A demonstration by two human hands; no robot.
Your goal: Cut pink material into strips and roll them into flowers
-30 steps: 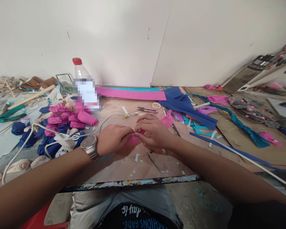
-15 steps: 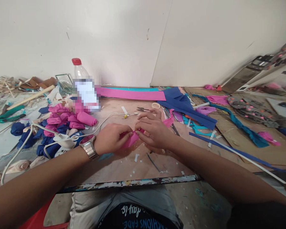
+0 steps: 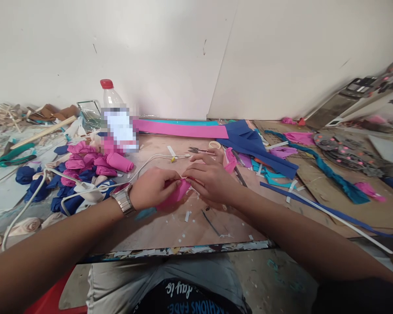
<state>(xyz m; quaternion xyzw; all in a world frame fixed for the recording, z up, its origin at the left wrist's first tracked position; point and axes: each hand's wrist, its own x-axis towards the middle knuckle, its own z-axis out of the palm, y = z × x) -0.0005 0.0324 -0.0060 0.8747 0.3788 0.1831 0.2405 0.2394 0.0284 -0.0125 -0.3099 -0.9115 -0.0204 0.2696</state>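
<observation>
A soft pink piece (image 3: pixel 177 195) is held low over the middle of the table (image 3: pixel 144 237), right in front of the person. It is pinched by the left hand (image 3: pixel 159 188) between the thumb and the bent first finger, and most of it is left hanging under that hand. Its top edge is pinched too by the tips of the right hand (image 3: pixel 212 176), while the other right fingers are held up and spread apart. The two hands are brought so close that their tips are almost touching. A shiny watch (image 3: pixel 124 200) is worn on the left wrist. Past the right hand, small snips (image 3: pixel 199 151) and a pale ring (image 3: pixel 214 145) can be seen near each other. Farther back, a long pink strip (image 3: pixel 180 129) is laid out, with folded blue strips (image 3: pixel 245 138) at its right end. To the left, pink rolls (image 3: pixel 81 159) and dark blue bundles (image 3: pixel 37 188) are heaped up, and a white plug (image 3: pixel 90 194) with its cord is set among them.
</observation>
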